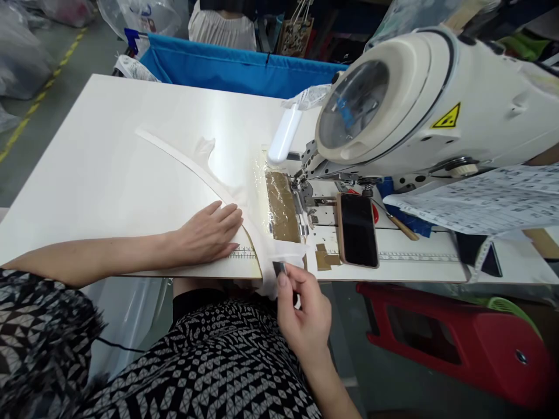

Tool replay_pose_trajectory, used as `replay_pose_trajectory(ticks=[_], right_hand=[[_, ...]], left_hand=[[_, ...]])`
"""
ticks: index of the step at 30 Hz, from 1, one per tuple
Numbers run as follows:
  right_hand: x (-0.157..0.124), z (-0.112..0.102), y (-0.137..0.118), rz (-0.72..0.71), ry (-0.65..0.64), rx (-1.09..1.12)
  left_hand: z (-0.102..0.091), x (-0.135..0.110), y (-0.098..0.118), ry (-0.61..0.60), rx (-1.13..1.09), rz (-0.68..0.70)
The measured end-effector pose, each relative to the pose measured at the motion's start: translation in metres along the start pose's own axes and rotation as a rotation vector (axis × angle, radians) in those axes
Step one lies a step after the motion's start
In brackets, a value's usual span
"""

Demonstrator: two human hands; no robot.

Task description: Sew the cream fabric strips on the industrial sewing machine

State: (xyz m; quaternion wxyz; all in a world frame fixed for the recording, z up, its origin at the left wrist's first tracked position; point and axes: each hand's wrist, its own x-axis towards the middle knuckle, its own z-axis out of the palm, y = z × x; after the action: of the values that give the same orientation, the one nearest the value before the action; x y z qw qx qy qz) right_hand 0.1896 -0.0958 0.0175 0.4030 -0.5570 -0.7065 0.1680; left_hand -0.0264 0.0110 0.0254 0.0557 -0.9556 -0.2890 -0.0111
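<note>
A strip of thin white fabric (198,169) curves across the white table to its front edge, where its end hangs over. My left hand (209,233) lies flat with fingers stretched out, its fingertips on the edge of the fabric. My right hand (305,308) is closed in a pinch just past the table's front edge, beside the fabric's near end. Between its thumb and fingers is a small dark tool (278,267); most of it is hidden in the hand, so its exact kind is unclear.
A sewing machine (410,99) stands right of the fabric. A phone (358,230) and an awl-like tool with a wooden handle (404,227) lie under its arm. Printed sheets (484,198) hang at right. A blue cloth bin (244,67) borders the far edge; a red stool (454,343) is below.
</note>
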Motion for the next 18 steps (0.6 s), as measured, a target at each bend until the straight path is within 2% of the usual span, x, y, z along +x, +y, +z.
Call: replay_pose_trajectory(ticks=[4,9,14,18], right_hand=[[0.006,0.012,-0.007,-0.058,-0.065,0.062],[0.038,0.022,0.005,0.039,-0.077,-0.056],[0.074,0.04,0.018,-0.059,-0.161,-0.227],[0.087,0.052,0.021,-0.115,-0.212,-0.274]], left_hand=[[0.002,-0.003,0.0,-0.003,-0.044,0.051],[0.007,-0.01,0.01,0.045,-0.005,0.056],[0.009,-0.011,0.012,0.038,0.003,0.044],[0.011,-0.011,0.014,0.024,0.034,0.034]])
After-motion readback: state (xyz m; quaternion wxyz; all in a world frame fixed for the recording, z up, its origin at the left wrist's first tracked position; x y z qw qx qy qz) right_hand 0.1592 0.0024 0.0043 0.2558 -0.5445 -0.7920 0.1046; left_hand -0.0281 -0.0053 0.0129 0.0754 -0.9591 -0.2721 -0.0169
